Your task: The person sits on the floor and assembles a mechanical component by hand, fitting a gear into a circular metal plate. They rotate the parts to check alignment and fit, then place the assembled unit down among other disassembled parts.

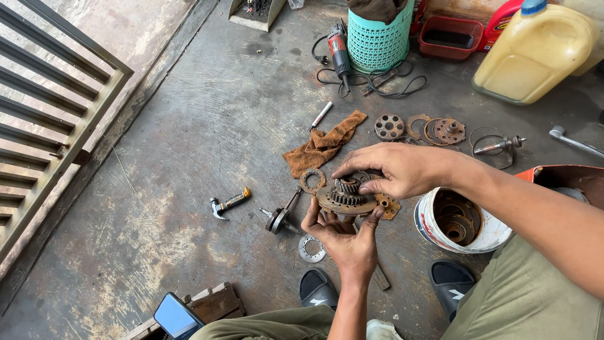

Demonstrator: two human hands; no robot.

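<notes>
The stained grey concrete floor [207, 126] is strewn with stripped parts: rusty round metal clutch plates [434, 129], a white plastic bucket [434, 236] holding more. Above it, the left hand [345, 236] cups the greasy round toothed metal clutch gear assembly [345, 196] from below, fingers curled under its rim, while the right hand [396, 169] pinches its top. It looks partly dismantled or partly rebuilt; which, I cannot tell.

A single head-worn camera looks steeply down and forward from a seated person's own viewpoint — near enough that both forearms enter from the lower and right edges. The concrete floor [189, 157] fills the frame, out to a metal gate [50, 113] at left — no second view.
</notes>
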